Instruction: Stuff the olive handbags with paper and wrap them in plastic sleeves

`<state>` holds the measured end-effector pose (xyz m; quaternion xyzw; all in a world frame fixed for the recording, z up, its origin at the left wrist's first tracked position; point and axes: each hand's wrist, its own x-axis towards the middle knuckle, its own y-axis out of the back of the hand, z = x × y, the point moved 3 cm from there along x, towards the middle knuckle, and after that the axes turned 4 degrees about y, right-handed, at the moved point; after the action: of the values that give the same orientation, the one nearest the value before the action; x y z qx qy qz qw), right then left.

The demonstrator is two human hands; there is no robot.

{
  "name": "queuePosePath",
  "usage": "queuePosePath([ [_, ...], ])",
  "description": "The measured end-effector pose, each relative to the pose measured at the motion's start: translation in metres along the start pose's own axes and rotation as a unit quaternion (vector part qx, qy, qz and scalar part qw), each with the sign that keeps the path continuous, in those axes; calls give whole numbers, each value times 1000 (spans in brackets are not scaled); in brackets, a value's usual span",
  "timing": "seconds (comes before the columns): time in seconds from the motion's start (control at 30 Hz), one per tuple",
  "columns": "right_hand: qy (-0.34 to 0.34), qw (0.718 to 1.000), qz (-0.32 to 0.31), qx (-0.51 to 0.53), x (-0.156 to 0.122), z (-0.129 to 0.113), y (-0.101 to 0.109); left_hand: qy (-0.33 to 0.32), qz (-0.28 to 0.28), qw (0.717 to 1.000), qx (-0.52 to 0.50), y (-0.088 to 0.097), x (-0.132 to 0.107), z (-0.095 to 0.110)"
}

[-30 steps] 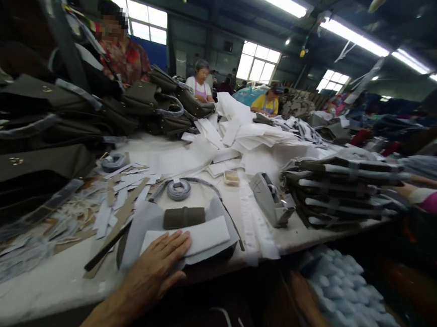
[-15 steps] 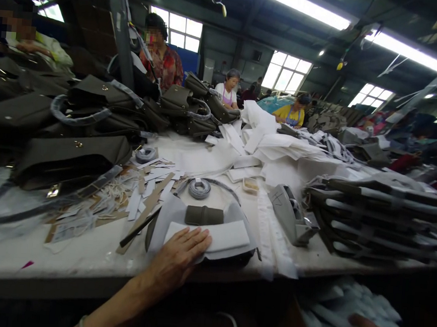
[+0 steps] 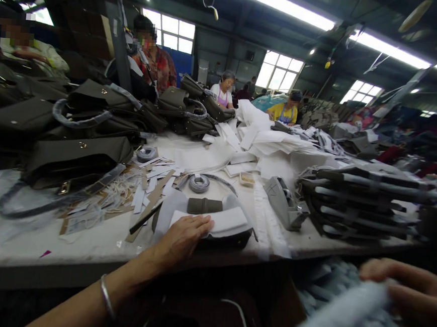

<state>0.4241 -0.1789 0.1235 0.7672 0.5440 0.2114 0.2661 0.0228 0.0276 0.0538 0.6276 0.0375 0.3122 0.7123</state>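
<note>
Pale roll (image 3: 342, 317) at lower right
My right hand (image 3: 413, 287) grips it; my left hand (image 3: 182, 236) lies flat on a white pad (image 3: 231, 221), lower centre.

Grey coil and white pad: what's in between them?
In the head view, the brown piece lies between the grey coil and the white pad.

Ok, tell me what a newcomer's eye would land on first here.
Probably the heap of white sheets at the middle of the table. Next, at lower right, the right hand gripping a pale, blurred, roll-like piece. Then the left hand resting on a white pad near the table's front edge.
</note>
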Motion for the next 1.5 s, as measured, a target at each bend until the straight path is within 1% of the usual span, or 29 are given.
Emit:
queuePosePath([
  [0.03, -4, 999, -36, 25, 5, -8, -16, 0, -10, 1000, -12, 5, 3, 0],
  [0.07, -17, 995, -67, 71, 11, -15, -37, 0, -23, 999, -25, 9, 6, 0],
  [0.1, -30, 988, -95, 120, 17, -22, -63, 2, -38, 999, -37, 14, 10, -1],
  [0.17, -14, 971, -135, 196, 29, -34, -118, 10, -81, 995, -50, 23, 18, -2],
  [0.2, 1, 969, -124, 215, 34, -39, -141, 15, -102, 993, -51, 26, 21, -2],
  [0.23, 22, 969, -96, 228, 38, -42, -160, 19, -120, 991, -50, 29, 25, -3],
  [0.27, 43, 970, -59, 232, 41, -44, -174, 21, -133, 990, -48, 31, 28, -3],
  [0.33, 83, 972, 23, 218, 44, -44, -190, 19, -145, 988, -47, 35, 32, -2],
  [0.37, 106, 973, 55, 197, 45, -42, -194, 19, -147, 988, -46, 37, 33, -2],
  [0.43, 158, 973, 100, 136, 45, -39, -200, 23, -150, 988, -39, 40, 33, 0],
  [0.53, 225, 959, 161, 52, 43, -35, -211, 34, -152, 988, -17, 40, 32, 6],
  [0.6, 243, 948, 207, 24, 41, -33, -219, 41, -145, 989, 6, 33, 30, 12],
  [0.67, 253, 939, 233, 1, 40, -34, -225, 58, -125, 989, 44, 22, 26, 19],
  [0.77, 272, 932, 237, -34, 40, -38, -226, 86, -67, 988, 108, 2, 16, 27],
  [0.83, 284, 931, 216, -69, 39, -42, -219, 79, -16, 987, 141, -10, 9, 30],
  [0.9, 301, 926, 193, -125, 34, -51, -210, 57, 37, 983, 168, -17, 2, 30],
  [0.97, 327, 906, 202, -176, 27, -66, -199, 32, 72, 979, 185, -21, -3, 30],
  [1.03, 368, 878, 229, -203, 20, -86, -193, 19, 88, 977, 193, -21, -6, 30],
  [1.07, 390, 866, 227, -213, 18, -96, -193, 19, 91, 976, 195, -21, -6, 30],
  [1.1, 411, 858, 208, -228, 19, -105, -197, 21, 92, 976, 194, -20, -6, 30],
  [1.17, 436, 847, 137, -271, 27, -115, -209, 30, 84, 978, 188, -19, -5, 30],
  [1.23, 443, 839, 75, -305, 40, -113, -221, 35, 59, 980, 185, -19, -3, 30],
  [1.3, 451, 834, 43, -314, 53, -103, -227, 37, 25, 981, 187, -20, 2, 30],
  [1.4, 443, 841, -1, -311, 65, -89, -229, 48, -17, 981, 186, -19, 10, 31],
  [1.5, 391, 866, -29, -310, 68, -87, -227, 64, -25, 982, 178, -15, 16, 32],
])
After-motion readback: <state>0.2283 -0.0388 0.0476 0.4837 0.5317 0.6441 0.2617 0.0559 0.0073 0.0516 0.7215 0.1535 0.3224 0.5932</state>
